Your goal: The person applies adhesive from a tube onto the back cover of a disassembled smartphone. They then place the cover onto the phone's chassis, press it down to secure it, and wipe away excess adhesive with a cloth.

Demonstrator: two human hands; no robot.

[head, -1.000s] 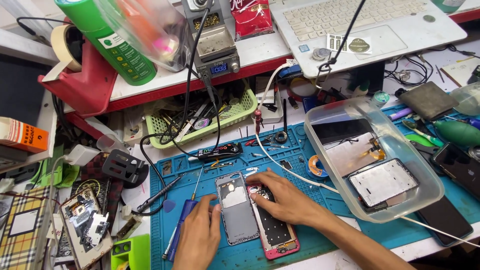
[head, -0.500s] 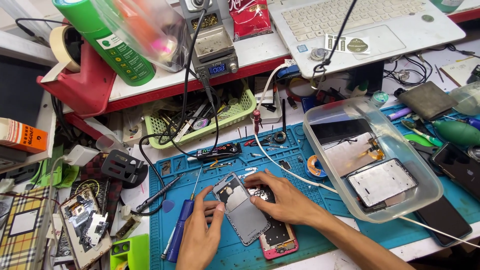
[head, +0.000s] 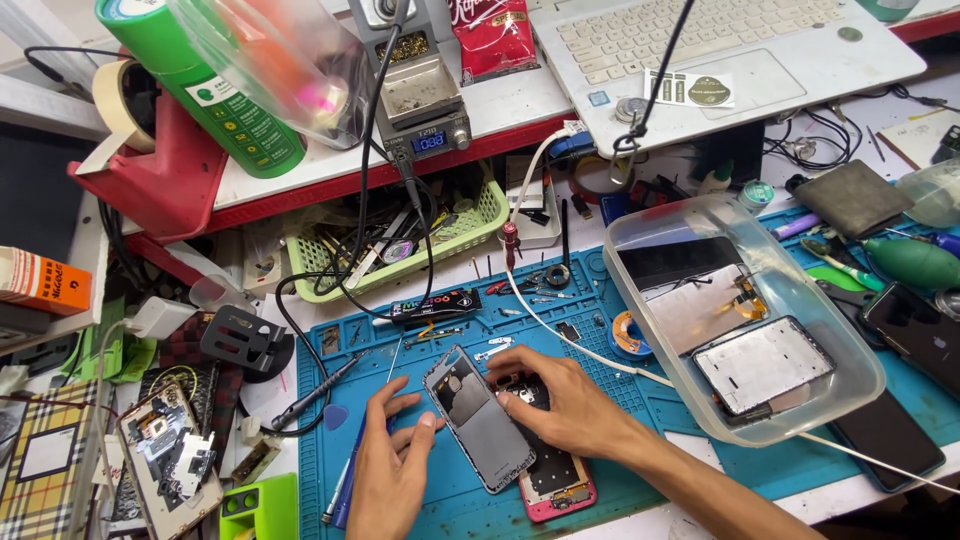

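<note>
On the blue work mat (head: 600,400), my left hand (head: 388,470) and my right hand (head: 560,400) hold a grey phone back panel (head: 478,420). The panel is tilted and lifted off an opened pink-edged phone (head: 555,478) lying under it. My left fingertips pinch the panel's left edge. My right hand covers its upper right corner and the top of the pink phone.
A clear plastic tub (head: 740,310) with phone screens sits to the right. A green basket of tools (head: 400,245), a soldering station (head: 425,110), a laptop (head: 720,50) and a green can (head: 205,85) stand behind. A screwdriver (head: 310,395), picks and a circuit board (head: 165,455) lie left.
The grey panel lay flat beside the pink phone. It has been lifted, tilted and swung over the phone, with both hands now gripping it.
</note>
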